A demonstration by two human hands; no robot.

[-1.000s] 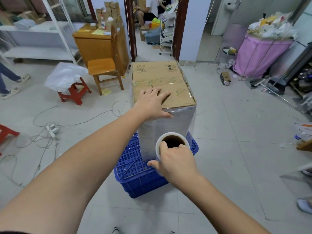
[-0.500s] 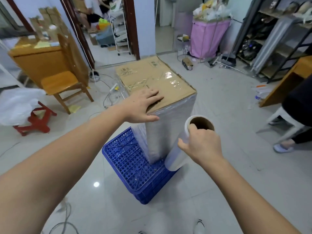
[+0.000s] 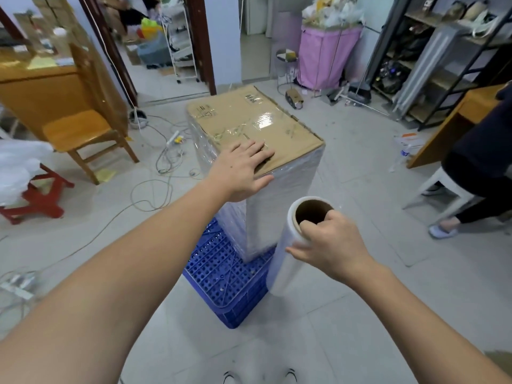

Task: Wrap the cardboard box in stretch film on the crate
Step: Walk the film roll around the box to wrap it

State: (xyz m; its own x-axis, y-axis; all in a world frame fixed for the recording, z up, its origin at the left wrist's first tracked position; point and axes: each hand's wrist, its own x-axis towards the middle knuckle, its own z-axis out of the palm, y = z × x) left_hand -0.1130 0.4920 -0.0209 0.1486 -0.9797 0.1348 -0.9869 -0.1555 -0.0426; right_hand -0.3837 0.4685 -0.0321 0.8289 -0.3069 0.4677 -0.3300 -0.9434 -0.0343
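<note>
Cluttered storeroom: metal shelving (image 3: 432,51), stacked cartons (image 3: 41,26), loose floor cables (image 3: 155,167).

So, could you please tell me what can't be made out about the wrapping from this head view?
- Far sides of the cardboard box: hidden by the box itself, so film coverage there is unknown.
- Film between the stretch film roll and the box: too clear to trace.
- Box base on the blue crate: partly hidden behind the roll and right hand.
- Box top under the left hand: covered.

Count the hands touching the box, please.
1. The left hand lies flat on the box top, near its corner. The right hand grips the film roll beside it.
</note>
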